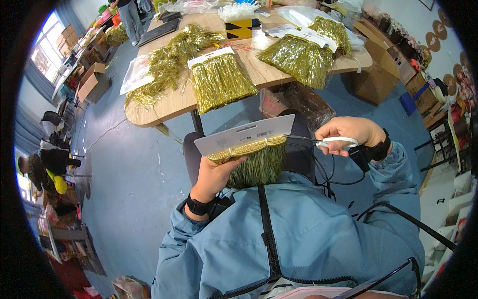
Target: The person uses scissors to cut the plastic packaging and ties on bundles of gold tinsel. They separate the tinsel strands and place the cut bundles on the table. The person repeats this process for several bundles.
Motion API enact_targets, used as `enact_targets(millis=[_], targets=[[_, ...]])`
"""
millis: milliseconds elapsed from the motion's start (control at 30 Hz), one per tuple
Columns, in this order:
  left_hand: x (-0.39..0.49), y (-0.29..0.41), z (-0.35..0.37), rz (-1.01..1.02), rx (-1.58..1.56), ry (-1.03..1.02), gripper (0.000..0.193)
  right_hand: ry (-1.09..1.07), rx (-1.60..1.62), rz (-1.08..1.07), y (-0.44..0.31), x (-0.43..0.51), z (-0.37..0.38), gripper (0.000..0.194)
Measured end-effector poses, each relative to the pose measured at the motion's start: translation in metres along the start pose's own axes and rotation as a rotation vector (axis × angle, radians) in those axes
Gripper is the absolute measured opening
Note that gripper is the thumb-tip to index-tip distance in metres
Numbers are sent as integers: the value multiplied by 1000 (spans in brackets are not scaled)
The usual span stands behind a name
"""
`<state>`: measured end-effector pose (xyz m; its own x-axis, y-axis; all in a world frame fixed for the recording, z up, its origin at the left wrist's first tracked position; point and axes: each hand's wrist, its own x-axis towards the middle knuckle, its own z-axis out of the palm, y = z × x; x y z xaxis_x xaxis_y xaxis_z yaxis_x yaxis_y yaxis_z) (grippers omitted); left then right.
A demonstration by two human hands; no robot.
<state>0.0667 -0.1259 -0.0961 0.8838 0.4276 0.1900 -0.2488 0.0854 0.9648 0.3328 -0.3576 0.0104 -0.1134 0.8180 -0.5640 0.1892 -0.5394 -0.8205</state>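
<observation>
My left hand (213, 173) grips a bundle of gold tinsel fringe (257, 166) from below, above my lap. Along its top runs a woven gold band (248, 147), bound with white ties to a white header card (244, 134) that has a hang slot and a printed barcode. My right hand (345, 136) holds scissors with white handles (338, 141). Their dark, narrow blades point left and reach the right end of the card and band. I cannot tell whether the blades touch a tie.
A wooden table (179, 106) stands ahead, bearing a carded gold fringe (222, 78), loose gold tinsel (164, 67) and more carded fringes (298, 58) at right. Cardboard boxes (377, 74) flank it. One person (130, 20) stands far back; another (41, 172) is at left. Black cables (410, 220) hang near my right arm.
</observation>
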Motion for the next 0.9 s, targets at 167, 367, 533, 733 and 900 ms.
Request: enact_targets(millis=[167, 367, 533, 733, 900], targets=[[-3, 1, 2, 73, 65, 9, 22, -52, 19, 26, 1, 1, -4, 36], [-3, 3, -1, 71, 177, -17, 20, -50, -31, 2, 0, 3, -6, 37], [0, 0, -1, 58, 115, -10, 21, 8, -1, -30, 1, 1, -2, 35], [2, 0, -2, 15, 28, 24, 24, 139, 126, -195, 5, -7, 7, 33], [4, 0, -1, 26, -52, 14, 26, 99, 145, -223, 4, -3, 13, 30]])
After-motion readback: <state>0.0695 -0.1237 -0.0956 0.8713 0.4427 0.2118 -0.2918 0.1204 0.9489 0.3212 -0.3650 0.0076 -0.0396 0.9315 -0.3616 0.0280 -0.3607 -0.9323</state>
